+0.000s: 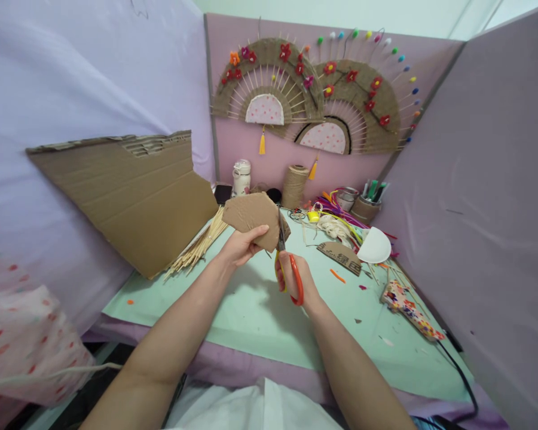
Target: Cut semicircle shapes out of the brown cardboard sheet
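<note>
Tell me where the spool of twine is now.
In the head view, the spool of twine stands at the back of the table, right of centre, between the white bottle and the pen holder, beyond the held cardboard.

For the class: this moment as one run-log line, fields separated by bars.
left hand: gripping cardboard piece | right hand: holding scissors | blades: at cardboard's right side | behind: twine spool

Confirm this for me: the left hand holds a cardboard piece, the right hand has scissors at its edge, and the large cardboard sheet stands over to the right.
One part is wrong: the head view shows the large cardboard sheet over to the left. The left hand does hold the cardboard piece, and the right hand has scissors at its edge.
</note>
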Motion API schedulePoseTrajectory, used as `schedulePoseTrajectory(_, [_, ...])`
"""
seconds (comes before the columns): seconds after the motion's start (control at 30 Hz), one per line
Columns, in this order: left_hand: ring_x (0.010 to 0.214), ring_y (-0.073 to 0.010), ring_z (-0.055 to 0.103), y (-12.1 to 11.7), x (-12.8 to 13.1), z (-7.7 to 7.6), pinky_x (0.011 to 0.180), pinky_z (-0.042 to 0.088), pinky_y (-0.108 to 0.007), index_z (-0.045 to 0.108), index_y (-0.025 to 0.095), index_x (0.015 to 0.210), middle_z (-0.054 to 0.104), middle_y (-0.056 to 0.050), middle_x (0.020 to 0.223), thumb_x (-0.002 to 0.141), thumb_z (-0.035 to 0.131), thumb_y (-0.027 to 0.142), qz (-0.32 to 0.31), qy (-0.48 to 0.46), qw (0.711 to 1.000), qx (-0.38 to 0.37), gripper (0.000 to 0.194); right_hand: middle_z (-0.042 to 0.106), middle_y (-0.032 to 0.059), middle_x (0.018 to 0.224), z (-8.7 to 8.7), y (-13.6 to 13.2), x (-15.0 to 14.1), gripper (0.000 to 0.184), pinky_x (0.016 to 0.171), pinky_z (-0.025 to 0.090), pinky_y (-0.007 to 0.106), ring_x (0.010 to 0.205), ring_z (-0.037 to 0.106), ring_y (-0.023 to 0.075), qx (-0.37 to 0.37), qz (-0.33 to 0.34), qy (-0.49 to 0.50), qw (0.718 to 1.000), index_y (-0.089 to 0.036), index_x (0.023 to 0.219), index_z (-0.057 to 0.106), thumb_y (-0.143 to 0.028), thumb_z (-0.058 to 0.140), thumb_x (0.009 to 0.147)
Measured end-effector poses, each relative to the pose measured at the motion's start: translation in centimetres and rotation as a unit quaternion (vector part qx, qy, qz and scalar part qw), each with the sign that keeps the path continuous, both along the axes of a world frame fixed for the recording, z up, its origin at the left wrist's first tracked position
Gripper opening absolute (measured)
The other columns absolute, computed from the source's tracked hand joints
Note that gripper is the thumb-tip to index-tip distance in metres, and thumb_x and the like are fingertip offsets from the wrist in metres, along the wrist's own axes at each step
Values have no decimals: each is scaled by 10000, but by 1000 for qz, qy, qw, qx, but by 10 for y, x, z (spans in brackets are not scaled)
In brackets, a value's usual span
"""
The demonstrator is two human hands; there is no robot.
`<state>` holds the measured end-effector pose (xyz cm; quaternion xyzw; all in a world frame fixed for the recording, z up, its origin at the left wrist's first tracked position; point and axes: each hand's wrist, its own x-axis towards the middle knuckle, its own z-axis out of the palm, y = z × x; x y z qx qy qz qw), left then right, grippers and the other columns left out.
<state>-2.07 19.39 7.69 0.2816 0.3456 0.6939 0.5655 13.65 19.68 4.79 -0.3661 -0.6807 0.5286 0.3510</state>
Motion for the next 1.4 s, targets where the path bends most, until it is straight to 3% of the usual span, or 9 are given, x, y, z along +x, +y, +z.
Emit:
schedulePoseTrajectory(0.17, [697, -154, 651, -1, 0, 1, 562, 547, -236, 626, 127, 960, 698, -48, 855, 638, 776, 129, 6, 2, 1000, -4, 356, 438, -50, 427, -2, 1, 0, 448, 346, 345, 220, 328, 431, 104, -1, -18, -8, 1000, -208, 616, 434, -604, 488, 818])
schedulePoseTrajectory(0.57, [767, -146, 664, 0, 0, 3, 696, 566, -253, 633, 145, 948, 710, -35, 883, 654, 761, 124, 27, -12, 1000, 0, 322, 368, -50, 380, -3, 5, 2, 525, 353, 267, 219, 337, 352, 91, 45, -51, -70, 995, -220, 569, 370, -681, 424, 815])
schedulePoseTrajectory(0.73, [726, -139, 663, 3, 0, 1, 656, 571, -251, 645, 145, 962, 715, -30, 852, 671, 751, 134, 56, -48, 997, -6, 310, 376, -52, 417, -9, 7, 0, 546, 350, 304, 225, 339, 380, 103, 25, -23, -64, 997, -219, 618, 397, -732, 389, 807])
schedulePoseTrajectory(0.93, [737, -147, 652, 0, 2, 2, 669, 554, -254, 654, 148, 960, 716, -34, 872, 618, 795, 147, 51, 6, 999, -2, 369, 462, -26, 580, -13, 12, -1, 631, 461, 426, 250, 451, 465, 110, 5, 52, 16, 999, -188, 759, 484, -785, 288, 811])
schedulePoseTrajectory(1.13, [773, -153, 640, -1, 5, 1, 693, 540, -271, 649, 143, 975, 707, -38, 911, 602, 809, 163, 26, 27, 999, -5, 406, 469, -21, 605, -12, 14, 1, 655, 513, 441, 266, 498, 475, 119, 18, 33, 4, 999, -187, 783, 484, -810, 282, 791])
schedulePoseTrajectory(1.4, [811, -163, 637, 0, 5, -3, 718, 520, -279, 643, 151, 1005, 700, -49, 949, 606, 809, 178, 20, 32, 999, -13, 433, 520, -11, 568, -13, 16, 3, 545, 477, 423, 240, 459, 520, 123, 65, 4, -50, 997, -185, 744, 503, -685, 325, 868])
